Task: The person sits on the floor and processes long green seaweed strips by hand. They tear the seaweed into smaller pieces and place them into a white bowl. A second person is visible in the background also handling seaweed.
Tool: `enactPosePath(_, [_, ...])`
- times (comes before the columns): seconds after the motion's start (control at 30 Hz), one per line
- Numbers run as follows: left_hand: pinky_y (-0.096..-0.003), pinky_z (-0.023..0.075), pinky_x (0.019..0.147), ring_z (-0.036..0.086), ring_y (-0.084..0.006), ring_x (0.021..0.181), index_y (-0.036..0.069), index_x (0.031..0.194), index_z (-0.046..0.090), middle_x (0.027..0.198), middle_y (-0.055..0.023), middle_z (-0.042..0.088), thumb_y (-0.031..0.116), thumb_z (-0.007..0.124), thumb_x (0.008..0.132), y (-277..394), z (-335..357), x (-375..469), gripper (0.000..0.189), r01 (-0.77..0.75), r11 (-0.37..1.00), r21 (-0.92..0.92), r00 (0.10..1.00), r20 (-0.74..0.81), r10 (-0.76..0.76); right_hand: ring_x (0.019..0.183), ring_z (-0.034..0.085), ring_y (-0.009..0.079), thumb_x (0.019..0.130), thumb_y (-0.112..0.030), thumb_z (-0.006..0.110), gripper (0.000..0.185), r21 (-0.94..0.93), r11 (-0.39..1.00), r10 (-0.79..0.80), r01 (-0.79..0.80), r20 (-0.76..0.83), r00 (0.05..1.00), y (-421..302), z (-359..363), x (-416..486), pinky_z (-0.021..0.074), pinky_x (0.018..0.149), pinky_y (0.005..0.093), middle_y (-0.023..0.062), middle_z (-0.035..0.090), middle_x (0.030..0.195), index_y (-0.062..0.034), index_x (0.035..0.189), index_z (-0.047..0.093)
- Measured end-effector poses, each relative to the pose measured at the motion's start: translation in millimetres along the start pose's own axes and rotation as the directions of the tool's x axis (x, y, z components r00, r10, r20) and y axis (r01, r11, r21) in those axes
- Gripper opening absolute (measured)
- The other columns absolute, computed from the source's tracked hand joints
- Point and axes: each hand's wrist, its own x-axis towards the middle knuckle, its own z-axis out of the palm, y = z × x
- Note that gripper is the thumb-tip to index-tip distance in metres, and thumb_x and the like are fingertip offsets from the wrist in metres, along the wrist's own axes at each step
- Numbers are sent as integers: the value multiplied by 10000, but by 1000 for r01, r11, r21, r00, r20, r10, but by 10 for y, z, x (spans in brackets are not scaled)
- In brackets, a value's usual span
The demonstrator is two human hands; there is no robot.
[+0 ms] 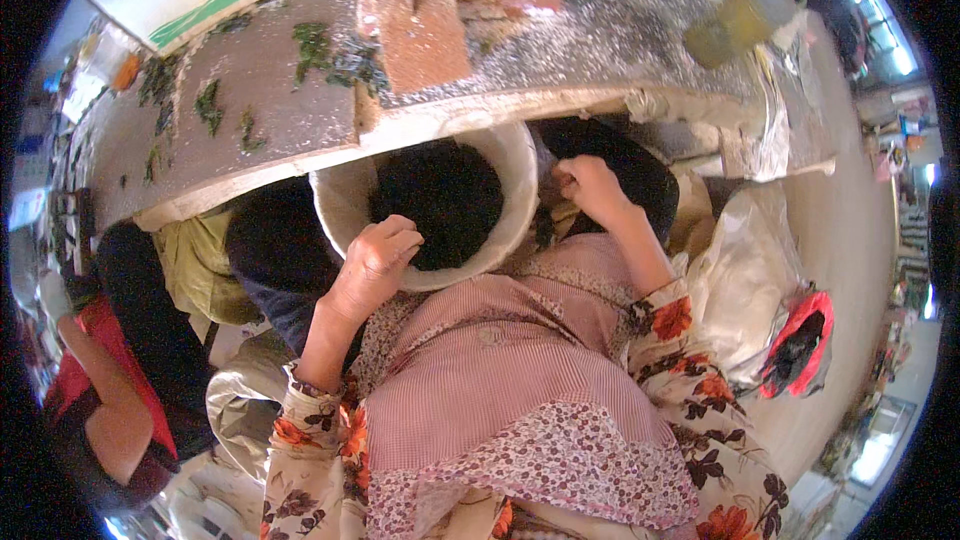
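A white bucket (517, 229) stands between my knees below the table edge. Its inside holds a very dark mass (442, 199) whose details are lost in shadow. My left hand (381, 259) hangs over the bucket's near-left rim, fingers curled with the tips over the opening. Just outside the right rim, my right hand (598, 189) is curled above my dark-trousered right leg. Whether either hand pinches something small cannot be made out. A pink checked apron (510, 375) with floral trim covers my lap.
Dark green leafy scraps (311, 49) lie on the worn table (262, 105), beside a brown wooden block (424, 45). A jar with yellowish contents (720, 34) is at right. Plastic bags (746, 277) lie on the right. Another person's arm (112, 397) is at left.
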Motion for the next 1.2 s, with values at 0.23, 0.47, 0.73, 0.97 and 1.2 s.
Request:
enactPosePath(0.23, [-394, 491, 702, 599, -351, 793, -6, 888, 617, 884, -162, 612, 8, 594, 765, -75, 368, -166, 126, 137, 990, 30, 982, 124, -140, 897, 601, 356, 715, -147, 623, 204, -197, 980, 42, 1, 213, 976, 36, -33, 350, 484, 754, 432, 199, 620, 913, -29, 882, 629])
enactPosePath(0.47, [-384, 487, 634, 600, -337, 721, 7, 913, 626, 826, -160, 601, 15, 584, 772, -14, 440, -116, 147, 215, 965, 153, 977, -40, -211, 956, 588, 347, 742, -214, 637, 292, -195, 942, 331, -274, 394, 857, 1011, 1167, 803, 472, 810, 428, 196, 609, 1003, -14, 954, 613])
enactPosePath(0.73, [-387, 461, 590, 582, -337, 677, 8, 889, 623, 799, -153, 594, 62, 589, 752, 69, 507, 45, 151, 346, 881, 323, 937, -68, -344, 931, 590, 328, 741, -216, 650, 304, -265, 908, 411, -325, 411, 814, 1358, 2245, 969, 473, 802, 417, 178, 612, 974, -9, 961, 613])
enactPosePath(0.97, [-417, 451, 583, 567, -347, 676, 12, 885, 611, 775, -149, 573, 74, 566, 741, 118, 516, 56, 162, 411, 856, 313, 907, -46, -418, 910, 592, 313, 740, -217, 662, 315, -303, 908, 394, -291, 373, 840, 1514, 2427, 979, 473, 795, 407, 161, 614, 947, -4, 967, 613])
enactPosePath(1.2, [-416, 455, 585, 568, -341, 678, 10, 893, 607, 799, -146, 570, 61, 564, 741, 45, 497, -62, 166, 294, 902, 317, 956, -103, -275, 888, 594, 297, 739, -219, 674, 327, -265, 949, 247, -172, 282, 927, 1479, 2016, 864, 474, 788, 398, 145, 617, 921, 0, 974, 613])
